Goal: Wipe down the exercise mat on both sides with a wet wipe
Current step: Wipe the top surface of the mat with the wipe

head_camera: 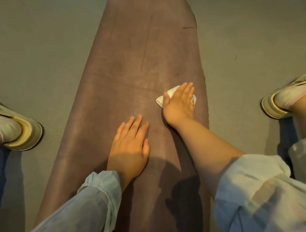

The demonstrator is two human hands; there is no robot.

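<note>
- Both hands are down on the mat in the head view, which is the only view I have.
- Left hand: I see it lying flat, palm down, on the middle of the exercise mat, with its fingers straight, close together and pointing away from me. It holds nothing.
- Right hand: I see it further up the mat and nearer its right edge, also palm down, with straight fingers pressing on a wet wipe.
- The wet wipe is white and crumpled. Most of it is hidden under the palm; a bunched corner sticks out on the thumb side and a small bit shows at the little-finger side.
- The exercise mat is a long, dull brownish-purple strip laid flat on a grey floor. It runs from the bottom of the picture straight away from me to the top, where one far corner looks rounded. Its surface looks mottled, with faint lighter patches and a thin straight line down its length.
- Pale, loose sleeves cover both forearms; the right one is pushed up higher than the left one.
- Two feet in pale socks and cream slippers stand on the floor, one on each side of the mat: the left foot close beside it, the right foot well apart from it.
</note>
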